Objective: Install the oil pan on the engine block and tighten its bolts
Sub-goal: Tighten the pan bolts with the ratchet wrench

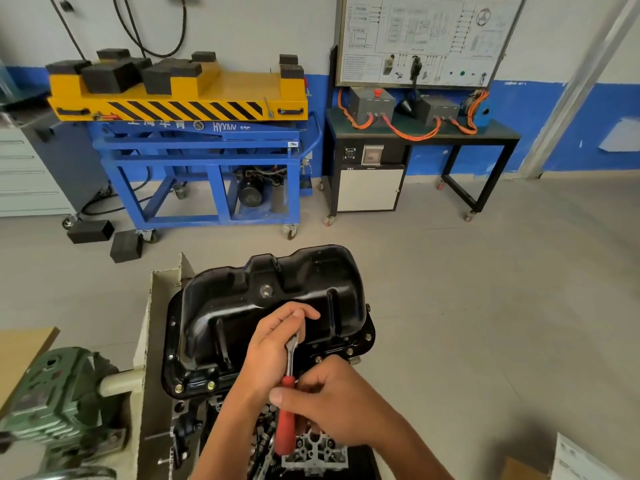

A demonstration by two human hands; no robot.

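Glossy black pressed-steel oil pan (242,306) sits sump-up on the grey engine block (313,453). Left hand (273,344) curls over the head of a red-handled chrome ratchet (286,420) at the pan's near flange. Right hand (334,401) grips the red handle.

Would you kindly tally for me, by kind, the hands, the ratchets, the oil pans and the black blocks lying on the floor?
Hands: 2, left hand and right hand
Ratchet: 1
Oil pan: 1
Black blocks on the floor: 2
Total: 6
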